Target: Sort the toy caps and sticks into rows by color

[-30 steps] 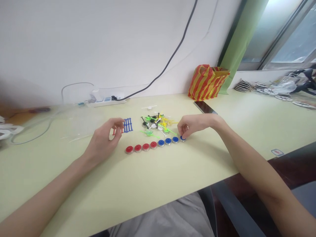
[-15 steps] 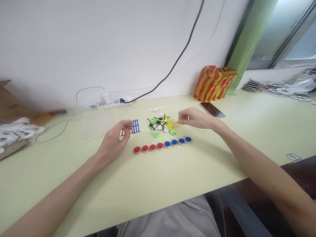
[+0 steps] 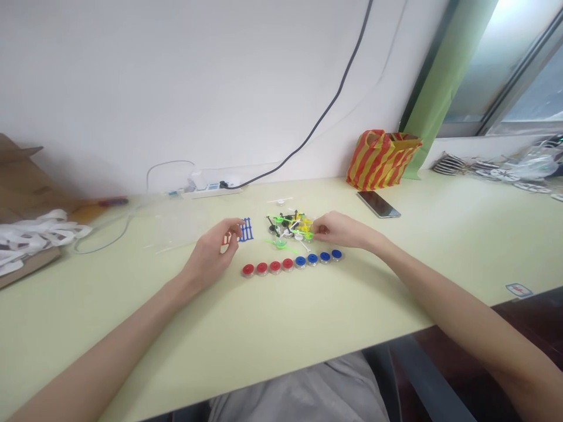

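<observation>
While the right hand, fingers bunched, meets the pile of coloured plastic pieces—any hold indiscernible—the left hand hovers half-open, visibly empty, beside blue plastic pieces. Foreground: red-topped discs and blue-topped discs, one row. Left: cardboard box, white strips at its opening.

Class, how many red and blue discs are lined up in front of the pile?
8, all in one row: four red discs on the left, then four blue discs on the right. None looks hidden.

Left hand half-curled, right hand pinched.
</observation>
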{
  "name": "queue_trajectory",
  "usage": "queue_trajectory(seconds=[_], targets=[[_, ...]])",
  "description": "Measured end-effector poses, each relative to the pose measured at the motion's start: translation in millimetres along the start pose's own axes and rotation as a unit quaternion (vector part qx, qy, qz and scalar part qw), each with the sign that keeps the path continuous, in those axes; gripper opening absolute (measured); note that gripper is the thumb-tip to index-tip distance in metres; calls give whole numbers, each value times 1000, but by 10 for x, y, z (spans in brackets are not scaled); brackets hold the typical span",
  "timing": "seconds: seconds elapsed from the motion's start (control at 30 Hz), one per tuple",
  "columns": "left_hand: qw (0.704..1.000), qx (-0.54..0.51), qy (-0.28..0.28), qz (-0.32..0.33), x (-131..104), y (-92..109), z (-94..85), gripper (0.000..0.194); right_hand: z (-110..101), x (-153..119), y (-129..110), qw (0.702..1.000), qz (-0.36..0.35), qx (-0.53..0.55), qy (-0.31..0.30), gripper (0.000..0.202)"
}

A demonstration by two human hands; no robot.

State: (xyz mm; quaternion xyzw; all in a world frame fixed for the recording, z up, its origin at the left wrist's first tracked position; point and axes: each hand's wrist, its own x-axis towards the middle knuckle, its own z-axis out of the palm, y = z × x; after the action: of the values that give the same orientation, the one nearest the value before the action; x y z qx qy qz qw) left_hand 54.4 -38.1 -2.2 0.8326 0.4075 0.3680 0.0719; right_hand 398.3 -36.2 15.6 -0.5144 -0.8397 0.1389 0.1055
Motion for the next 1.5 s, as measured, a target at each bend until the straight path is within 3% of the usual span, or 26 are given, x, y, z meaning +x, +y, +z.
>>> queue_trajectory(seconds=[0.37,0.47,0.57,0.7,0.8,1.17,1.3,1.4,1.5], targets=[[1000,-2,-2,6,-13,24,13,27,-197,-61,29,981,-31,121,147,21],[1000,-15,3,-17,2,94,48,24,-95,-20,-108,958,-38,186,213,22],[998,-54,-9,-42,1,277,107,26,66,-7,-392,919,-41,294,260,24],[992,-106,-51,-37,-53,569,186,25,247,-106,-809,896,-74,371,235,21],[988,-138,-62,-28,-100,663,213,25,314,-200,-954,894,-87,374,230,18],[993,-80,-73,37,-116,488,248,20,446,-141,-868,923,-76,345,155,27],[994,-90,-64,10,-96,501,245,22,422,-59,-865,900,-63,404,151,30],[994,-96,-58,-16,-77,473,218,23,391,44,-868,876,-60,466,106,30],[993,-98,-56,-23,-63,432,170,21,405,139,-898,872,-61,477,89,29]])
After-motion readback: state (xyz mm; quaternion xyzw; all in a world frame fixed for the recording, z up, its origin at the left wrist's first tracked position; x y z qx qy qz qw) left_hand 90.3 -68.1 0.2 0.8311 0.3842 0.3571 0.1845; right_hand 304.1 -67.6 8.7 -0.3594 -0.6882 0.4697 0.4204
